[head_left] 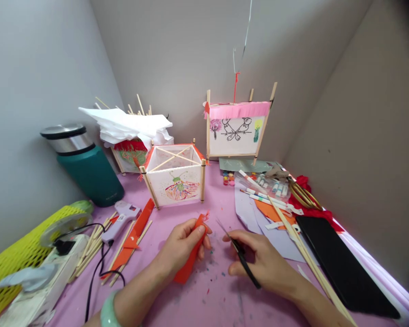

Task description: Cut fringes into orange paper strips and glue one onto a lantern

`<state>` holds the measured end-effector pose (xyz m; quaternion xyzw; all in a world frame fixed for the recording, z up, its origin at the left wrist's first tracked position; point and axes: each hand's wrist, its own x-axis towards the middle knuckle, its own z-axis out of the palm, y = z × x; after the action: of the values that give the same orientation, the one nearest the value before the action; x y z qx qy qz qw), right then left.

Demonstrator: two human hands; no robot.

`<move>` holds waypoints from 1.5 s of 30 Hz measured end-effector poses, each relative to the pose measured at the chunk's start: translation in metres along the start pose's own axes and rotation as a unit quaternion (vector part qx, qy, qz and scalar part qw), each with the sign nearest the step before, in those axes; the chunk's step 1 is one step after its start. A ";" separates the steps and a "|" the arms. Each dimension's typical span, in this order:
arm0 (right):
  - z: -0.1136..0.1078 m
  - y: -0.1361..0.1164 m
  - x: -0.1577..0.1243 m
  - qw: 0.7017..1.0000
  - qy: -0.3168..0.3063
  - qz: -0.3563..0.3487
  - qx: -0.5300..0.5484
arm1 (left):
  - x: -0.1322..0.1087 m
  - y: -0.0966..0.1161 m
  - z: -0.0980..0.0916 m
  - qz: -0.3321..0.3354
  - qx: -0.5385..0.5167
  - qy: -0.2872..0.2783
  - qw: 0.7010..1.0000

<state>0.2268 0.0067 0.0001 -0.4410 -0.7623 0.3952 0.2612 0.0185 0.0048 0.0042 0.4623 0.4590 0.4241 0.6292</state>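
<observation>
My left hand (187,243) pinches an orange-red paper strip (186,269), whose far end is cut into a fine fringe. To the right, my right hand (255,259) is closed around black-handled scissors (240,252), their blades pointing up and left toward the strip but apart from it. Beyond both hands stands a lantern (180,184) with wooden posts, white sides, a drawn insect and orange-red trim along its upper edges. Two crossed sticks span its open top. Small coloured scraps lie on the purple tabletop (204,302) below my hands.
A second lantern (236,136) with pink fringe hangs at the back. On the left are a teal bottle (88,170), a glue gun (121,218), orange paper (132,238), a power strip (47,286) and sticks (92,247). At right lie markers (266,200), a black phone-like slab (344,265) and gold-handled scissors (305,195).
</observation>
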 end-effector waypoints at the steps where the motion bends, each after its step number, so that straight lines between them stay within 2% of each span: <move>1: 0.000 -0.002 0.000 0.999 -0.001 -0.007 -0.042 | 0.000 0.000 0.000 0.001 -0.004 0.005 1.000; 4: 0.000 -0.005 0.001 0.992 -0.010 -0.030 -0.118 | 0.001 0.003 -0.001 0.014 -0.014 0.024 1.000; 8: 0.000 -0.003 0.001 0.988 -0.024 -0.048 -0.145 | 0.000 0.007 0.000 0.018 -0.008 0.041 0.999; 20: -0.008 -0.016 0.010 0.981 -0.067 -0.048 -0.176 | -0.002 0.007 0.002 -0.028 0.040 -0.017 0.999; 28: 0.008 -0.011 0.005 0.978 -0.010 -0.064 -0.200 | -0.003 0.004 0.004 -0.035 0.041 -0.006 0.999; 35: 0.009 -0.004 -0.001 0.981 -0.020 -0.031 -0.191 | -0.002 0.001 0.008 -0.037 0.092 -0.014 0.995; 45: 0.012 -0.007 -0.003 0.984 -0.012 -0.039 -0.176 | -0.003 0.000 0.009 -0.039 0.074 -0.013 0.996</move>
<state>0.2160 -0.0025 -0.0002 -0.4451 -0.8396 0.2497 0.1860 0.0263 0.0003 0.0059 0.4942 0.4989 0.3581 0.6154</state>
